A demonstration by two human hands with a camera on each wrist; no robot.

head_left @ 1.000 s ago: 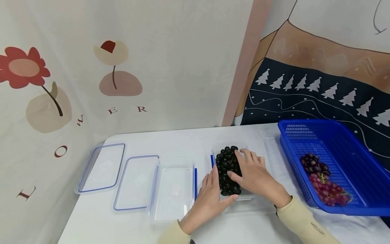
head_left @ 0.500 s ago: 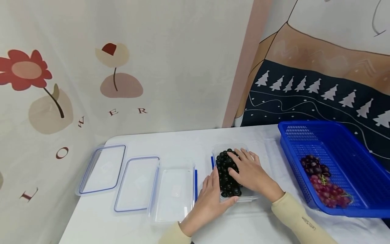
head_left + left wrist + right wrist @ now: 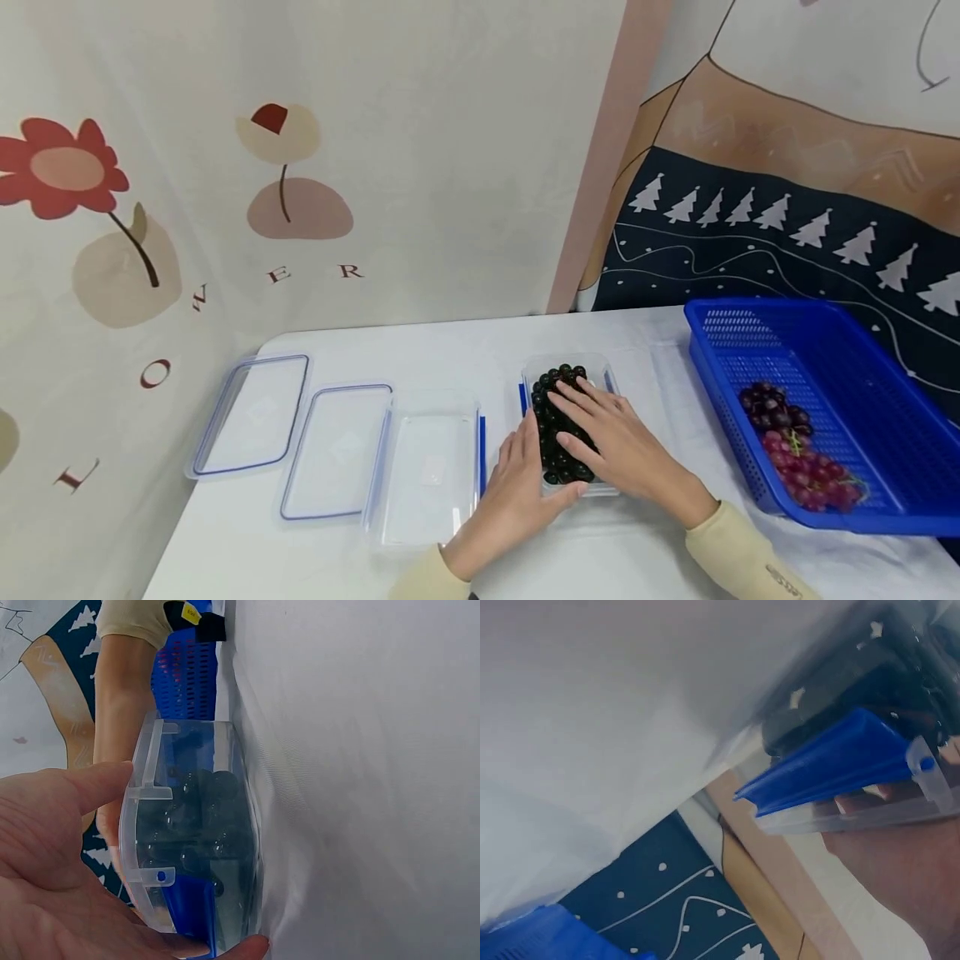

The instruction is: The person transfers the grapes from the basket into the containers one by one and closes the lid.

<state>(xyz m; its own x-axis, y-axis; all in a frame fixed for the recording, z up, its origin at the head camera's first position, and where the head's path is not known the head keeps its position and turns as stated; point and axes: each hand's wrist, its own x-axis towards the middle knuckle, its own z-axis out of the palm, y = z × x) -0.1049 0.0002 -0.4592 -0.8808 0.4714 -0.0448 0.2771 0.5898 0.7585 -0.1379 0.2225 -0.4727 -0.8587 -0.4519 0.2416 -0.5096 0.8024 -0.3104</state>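
Note:
Dark grapes (image 3: 558, 462) fill a clear container (image 3: 602, 367) with blue side clips. My left hand (image 3: 516, 492) lies along its left side and near corner, thumb at the front edge; in the left wrist view that hand (image 3: 67, 862) touches the container's wall (image 3: 199, 825) beside a blue clip (image 3: 191, 907). With spread fingers, my right hand (image 3: 626, 442) rests on top of the grapes. The right wrist view shows the right hand (image 3: 907, 870) at the container's rim, above a blue clip (image 3: 832, 765).
To the left stand an empty clear container (image 3: 423, 475) and two blue-rimmed lids (image 3: 337, 512) (image 3: 247, 462). On the right a blue basket (image 3: 720, 408) holds dark grapes (image 3: 772, 406) and red grapes (image 3: 813, 475). A printed curtain (image 3: 450, 167) hangs behind the white table (image 3: 225, 542).
My right hand has shifted over the dark grapes, its fingers now lying flatter across them and further from the container's far right corner. The left hand stays in place.

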